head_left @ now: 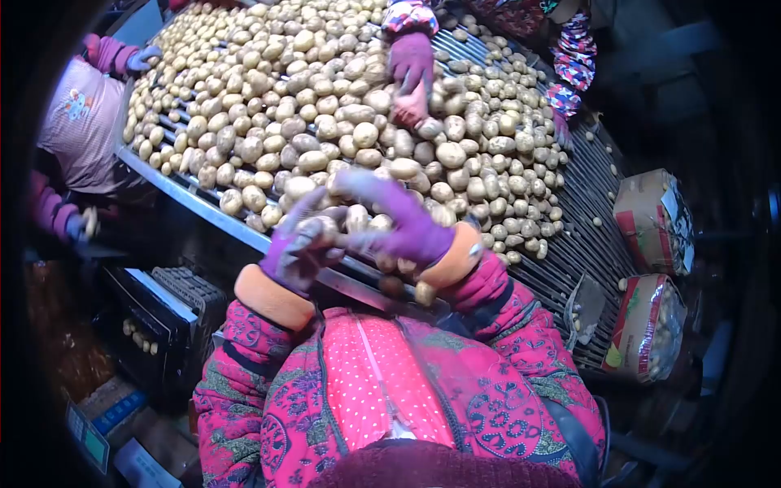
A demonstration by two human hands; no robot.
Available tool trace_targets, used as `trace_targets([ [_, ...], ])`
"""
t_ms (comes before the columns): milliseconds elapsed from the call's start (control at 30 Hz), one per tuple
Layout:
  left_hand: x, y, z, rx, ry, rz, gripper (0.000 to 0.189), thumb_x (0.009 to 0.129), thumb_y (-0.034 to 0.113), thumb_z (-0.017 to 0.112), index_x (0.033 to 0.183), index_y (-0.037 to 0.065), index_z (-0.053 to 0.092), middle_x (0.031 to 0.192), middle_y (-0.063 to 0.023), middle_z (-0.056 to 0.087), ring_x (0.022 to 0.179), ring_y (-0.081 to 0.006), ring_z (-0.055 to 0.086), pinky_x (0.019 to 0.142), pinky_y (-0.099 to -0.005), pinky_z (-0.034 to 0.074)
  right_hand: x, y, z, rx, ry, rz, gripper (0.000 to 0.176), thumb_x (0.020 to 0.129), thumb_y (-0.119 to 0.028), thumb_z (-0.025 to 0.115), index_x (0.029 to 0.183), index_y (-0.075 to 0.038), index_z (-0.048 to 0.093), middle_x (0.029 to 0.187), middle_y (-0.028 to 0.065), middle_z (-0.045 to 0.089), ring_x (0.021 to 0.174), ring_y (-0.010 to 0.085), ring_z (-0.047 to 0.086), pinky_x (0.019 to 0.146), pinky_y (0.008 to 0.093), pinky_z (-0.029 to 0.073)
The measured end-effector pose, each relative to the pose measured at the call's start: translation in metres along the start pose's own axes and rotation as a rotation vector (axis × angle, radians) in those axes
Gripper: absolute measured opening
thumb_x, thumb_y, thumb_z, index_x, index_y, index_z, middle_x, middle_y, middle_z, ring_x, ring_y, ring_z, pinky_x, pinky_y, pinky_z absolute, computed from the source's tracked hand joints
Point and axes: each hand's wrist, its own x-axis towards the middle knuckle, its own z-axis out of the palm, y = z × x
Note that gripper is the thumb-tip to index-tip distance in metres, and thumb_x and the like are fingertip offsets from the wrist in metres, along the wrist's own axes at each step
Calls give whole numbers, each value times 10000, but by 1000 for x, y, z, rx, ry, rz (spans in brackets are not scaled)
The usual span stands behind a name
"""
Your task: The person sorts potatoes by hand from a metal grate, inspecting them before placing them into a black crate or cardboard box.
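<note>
Both my hands wear purple gloves with orange cuffs, above the near edge of a sorting table heaped with potatoes [312, 161]. My left hand [297, 242] is half curled, thumb and forefinger apart, its palm dirty and turned toward the right. Potatoes overlap its fingertips in this view. Blurred by motion, my right hand [394, 218] reaches left with its fingers spread from the thumb. A potato [356, 218] shows in the gap between those fingers and thumb. Below the right wrist, another potato [424, 294] appears at the table's metal edge [350, 286].
Across the table, a co-worker's gloved hand [412, 61] reaches into the heap. Another person [89, 122] stands at the left. Cardboard boxes [647, 325] stand on the slatted rollers [582, 236] at right. A dark crate [159, 325] sits low at left.
</note>
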Motion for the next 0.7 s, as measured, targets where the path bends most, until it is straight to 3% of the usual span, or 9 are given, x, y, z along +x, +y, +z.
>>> trace_targets([
  [67,-21,18,-1,26,164,17,670,892,287,654,1463,128,340,1183,-135,582,789,-180,625,682,-277,515,5,25,-22,63,216,145,553,846,-162,700,1347,-31,505,1303,144,572,1204,246,545,1031,373,421],
  [133,-43,27,-55,-29,263,141,670,879,284,673,1442,96,363,1178,-136,577,769,-189,619,655,-270,506,-7,33,-40,65,337,301,463,877,-98,665,1311,-5,536,1252,118,611,1155,202,576,995,343,450],
  [233,-61,25,-80,-49,319,166,612,882,284,673,1396,79,411,1134,-134,592,733,-187,609,626,-266,492,-30,29,-36,-143,43,308,336,851,-105,677,1182,-52,652,1136,118,668,1067,233,633,934,357,492],
  [300,-65,24,-85,-45,323,160,569,887,282,669,1364,71,443,1108,-133,600,716,-186,603,613,-266,485,-39,34,-10,-351,-103,119,329,800,-150,702,1120,-83,666,1052,116,667,987,275,645,867,384,506],
  [400,-63,22,-75,-61,401,97,427,930,286,605,1283,69,501,1105,-129,613,714,-200,601,602,-272,476,-34,37,23,-821,-341,11,434,714,-240,726,1110,-113,603,1106,83,610,1002,274,590,807,424,460],
  [500,-59,23,-65,-98,446,19,411,951,312,572,1274,66,510,1141,-138,609,757,-209,610,606,-272,477,-35,67,60,-1101,-318,-12,348,801,-231,613,1137,-139,598,1093,65,578,980,284,552,748,452,429],
  [567,-56,22,-67,-98,398,6,399,966,342,540,1245,56,534,1160,-146,607,805,-219,618,615,-272,478,-20,71,61,-1118,-334,36,244,857,-212,528,1074,-173,630,977,71,608,885,254,585,667,433,428],
  [633,-56,22,-65,-174,340,-40,367,980,404,509,1185,106,572,1147,-113,623,851,-230,633,648,-285,505,-7,63,57,-1041,-382,16,220,840,-229,569,1045,-178,632,894,64,610,828,248,602,647,422,432],
  [700,-57,24,-64,-199,291,-43,368,986,414,496,1155,97,575,1122,-118,633,874,-252,639,666,-303,519,-7,57,39,-910,-454,114,334,784,-242,644,1102,-141,641,940,102,640,874,286,628,713,452,475],
])
